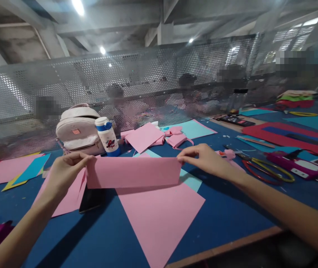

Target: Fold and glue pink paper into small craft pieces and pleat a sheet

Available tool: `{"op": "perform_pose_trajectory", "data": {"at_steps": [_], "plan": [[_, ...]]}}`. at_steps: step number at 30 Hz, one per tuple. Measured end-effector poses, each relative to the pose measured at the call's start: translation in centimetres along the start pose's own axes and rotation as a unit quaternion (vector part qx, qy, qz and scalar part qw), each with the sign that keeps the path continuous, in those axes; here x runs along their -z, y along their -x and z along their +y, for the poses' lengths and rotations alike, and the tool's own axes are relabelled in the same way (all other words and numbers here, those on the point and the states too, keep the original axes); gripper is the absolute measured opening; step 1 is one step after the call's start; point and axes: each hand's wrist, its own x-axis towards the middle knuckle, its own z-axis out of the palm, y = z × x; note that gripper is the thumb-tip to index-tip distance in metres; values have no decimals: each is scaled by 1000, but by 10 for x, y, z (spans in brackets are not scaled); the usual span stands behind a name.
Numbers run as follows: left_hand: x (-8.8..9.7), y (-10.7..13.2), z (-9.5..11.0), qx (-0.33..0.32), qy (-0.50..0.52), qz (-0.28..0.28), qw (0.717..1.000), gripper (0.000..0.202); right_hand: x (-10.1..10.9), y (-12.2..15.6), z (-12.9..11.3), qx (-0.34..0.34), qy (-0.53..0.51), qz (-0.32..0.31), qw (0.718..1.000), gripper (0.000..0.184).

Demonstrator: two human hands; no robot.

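Note:
A strip of pink paper (pixel 133 172) is stretched level above the table, held at its two ends. My left hand (pixel 65 171) pinches its left end between thumb and fingers. At the right end, my right hand (pixel 200 158) grips the upper corner the same way. Beneath the strip lies a larger pink sheet (pixel 159 219), one corner pointing toward me, with a light blue sheet (pixel 191 181) partly under it. Close to my left hand, a black phone (pixel 92 201) rests next to another pink sheet (pixel 68 201), partly hidden by the strip.
A white backpack (pixel 77 128) and a white-and-blue bottle (pixel 107 137) stand behind the strip, before a perforated metal screen (pixel 147 78). To the right lie scissors (pixel 267 169), a purple device (pixel 298 165) and red sheets (pixel 287 136). People are blurred beyond the screen.

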Motion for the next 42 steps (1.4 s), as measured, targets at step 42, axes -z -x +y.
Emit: {"op": "perform_pose_trajectory", "data": {"at_steps": [42], "plan": [[-144, 112, -11, -506, -226, -215, 804, 42, -93, 18, 51, 218, 66, -291, 929, 75]]}}
